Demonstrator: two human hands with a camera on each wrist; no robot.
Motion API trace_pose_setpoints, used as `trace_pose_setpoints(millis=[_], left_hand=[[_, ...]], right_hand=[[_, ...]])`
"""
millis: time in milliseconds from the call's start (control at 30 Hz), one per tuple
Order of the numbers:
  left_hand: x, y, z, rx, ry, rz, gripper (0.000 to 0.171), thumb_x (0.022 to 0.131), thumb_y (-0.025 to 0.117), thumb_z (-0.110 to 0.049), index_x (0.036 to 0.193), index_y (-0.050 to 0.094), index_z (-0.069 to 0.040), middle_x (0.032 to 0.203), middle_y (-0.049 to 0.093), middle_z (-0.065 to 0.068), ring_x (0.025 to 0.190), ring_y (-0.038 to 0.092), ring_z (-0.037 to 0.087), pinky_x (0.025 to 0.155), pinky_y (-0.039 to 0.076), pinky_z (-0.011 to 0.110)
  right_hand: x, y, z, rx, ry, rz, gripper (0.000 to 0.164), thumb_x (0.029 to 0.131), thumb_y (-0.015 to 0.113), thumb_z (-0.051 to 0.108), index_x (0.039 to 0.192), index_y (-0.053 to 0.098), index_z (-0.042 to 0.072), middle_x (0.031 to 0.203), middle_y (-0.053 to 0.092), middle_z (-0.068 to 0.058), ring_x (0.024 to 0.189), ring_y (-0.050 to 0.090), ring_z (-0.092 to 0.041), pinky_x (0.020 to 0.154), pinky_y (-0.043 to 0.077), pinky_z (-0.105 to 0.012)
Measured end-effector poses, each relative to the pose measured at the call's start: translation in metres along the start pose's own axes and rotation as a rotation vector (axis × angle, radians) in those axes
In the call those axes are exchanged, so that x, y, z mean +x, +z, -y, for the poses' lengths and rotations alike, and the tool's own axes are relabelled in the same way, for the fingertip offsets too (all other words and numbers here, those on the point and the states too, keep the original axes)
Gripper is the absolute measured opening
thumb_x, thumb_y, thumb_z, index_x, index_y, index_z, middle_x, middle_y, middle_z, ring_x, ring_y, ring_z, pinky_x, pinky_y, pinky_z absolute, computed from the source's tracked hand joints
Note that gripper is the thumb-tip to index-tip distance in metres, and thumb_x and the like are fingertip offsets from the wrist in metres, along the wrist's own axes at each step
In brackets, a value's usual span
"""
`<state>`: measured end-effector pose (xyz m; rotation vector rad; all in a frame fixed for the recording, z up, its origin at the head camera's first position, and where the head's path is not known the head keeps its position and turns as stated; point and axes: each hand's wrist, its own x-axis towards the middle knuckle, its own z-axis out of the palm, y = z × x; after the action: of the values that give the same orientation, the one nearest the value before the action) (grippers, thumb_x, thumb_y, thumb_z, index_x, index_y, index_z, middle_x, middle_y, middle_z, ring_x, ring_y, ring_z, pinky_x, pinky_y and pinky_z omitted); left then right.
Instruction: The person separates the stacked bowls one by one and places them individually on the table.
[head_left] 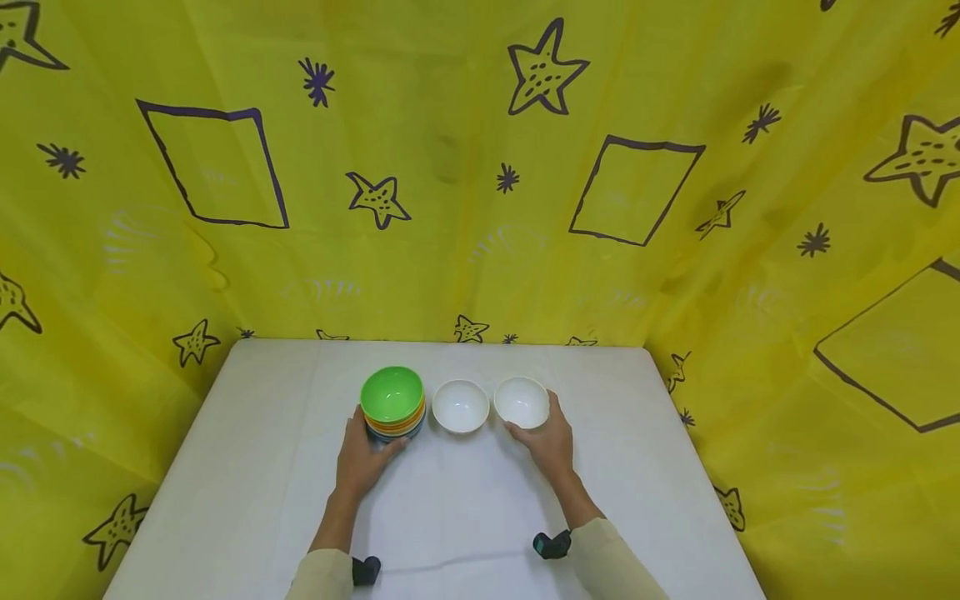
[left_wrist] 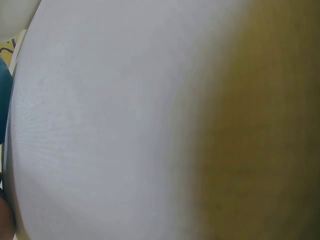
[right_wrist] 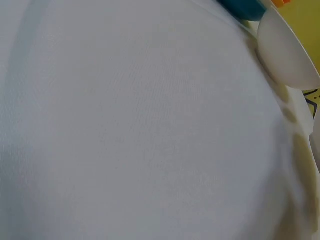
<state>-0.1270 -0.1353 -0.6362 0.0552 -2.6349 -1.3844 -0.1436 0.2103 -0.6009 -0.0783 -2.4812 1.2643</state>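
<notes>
My left hand (head_left: pixel 362 458) curls round the left side and front of a stack of bowls. A green bowl (head_left: pixel 393 393) tops it, with orange rims below and a blue-teal bowl (left_wrist: pixel 4 100) at the bottom, which shows at the edge of the left wrist view. Right of the stack stands a white bowl (head_left: pixel 461 407), untouched by either hand. My right hand (head_left: pixel 552 442) grips another white bowl (head_left: pixel 521 402) by its right side and front, thumb at the near side. In the right wrist view only a sliver of that gripped bowl (right_wrist: pixel 316 140) appears.
A white-covered table (head_left: pixel 450 500) lies under the bowls. Yellow curtains (head_left: pixel 450 275) with drawn stars and frames hang behind it and on both sides. Dark devices (head_left: pixel 552 545) sit by each wrist, next to light sleeves (head_left: pixel 615 562).
</notes>
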Motion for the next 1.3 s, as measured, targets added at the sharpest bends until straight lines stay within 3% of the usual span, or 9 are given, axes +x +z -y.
trace_pose_setpoints(millis=[467,700,1067,1300], left_hand=[[-0.001,-0.001,-0.002,-0.007,-0.029,0.023,0.111,0.084,0.089,-0.036,0.164,0.021,-0.001,0.161,0.038,0.028,0.152,0.032,0.044,0.128,0.015,0.054],[-0.001,0.001,-0.002,-0.001,0.008,-0.015,0.11,0.083,0.089,-0.036,0.162,0.024,0.003,0.159,0.039,0.031,0.15,0.033,0.048,0.127,0.018,0.058],[-0.003,0.001,-0.004,0.002,0.003,-0.014,0.109,0.083,0.089,-0.037,0.162,0.024,0.001,0.156,0.042,0.03,0.148,0.036,0.048,0.126,0.019,0.059],[-0.001,0.0,-0.002,0.012,-0.033,0.016,0.112,0.084,0.089,-0.037,0.164,0.02,0.0,0.159,0.039,0.028,0.151,0.033,0.045,0.129,0.014,0.053]], right_hand=[[-0.006,0.01,-0.014,0.008,0.056,0.022,0.096,0.074,0.098,0.023,0.152,0.045,0.003,0.146,0.058,-0.023,0.135,0.055,-0.043,0.113,0.045,-0.058],[0.0,0.011,-0.016,0.012,0.041,0.031,0.099,0.075,0.097,0.025,0.154,0.042,0.002,0.147,0.057,-0.023,0.136,0.055,-0.043,0.112,0.045,-0.058],[-0.003,0.006,-0.014,-0.019,0.059,0.044,0.098,0.073,0.098,0.028,0.151,0.045,0.0,0.144,0.059,-0.024,0.132,0.057,-0.044,0.109,0.047,-0.059],[-0.006,0.005,-0.012,-0.023,0.064,0.053,0.1,0.073,0.098,0.029,0.152,0.044,-0.001,0.144,0.059,-0.024,0.132,0.057,-0.044,0.109,0.048,-0.059]])
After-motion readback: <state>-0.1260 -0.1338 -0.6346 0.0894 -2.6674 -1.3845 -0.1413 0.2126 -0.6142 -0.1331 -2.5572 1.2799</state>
